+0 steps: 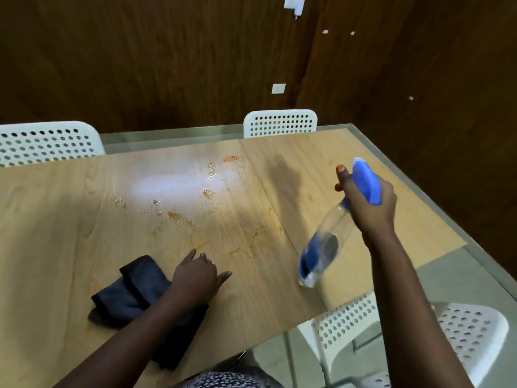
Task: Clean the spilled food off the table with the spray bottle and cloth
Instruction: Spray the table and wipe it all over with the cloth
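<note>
Blue-capped spray bottle (pixel 321 247), perhaps tilted; right hand (pixel 369 203) grips

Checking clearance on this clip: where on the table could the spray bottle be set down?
Dry wood lies right of the spill, under the spray bottle held in the right hand, and far left beyond the cloth. The middle is splattered; the left hand and cloth crowd the near edge.
</note>
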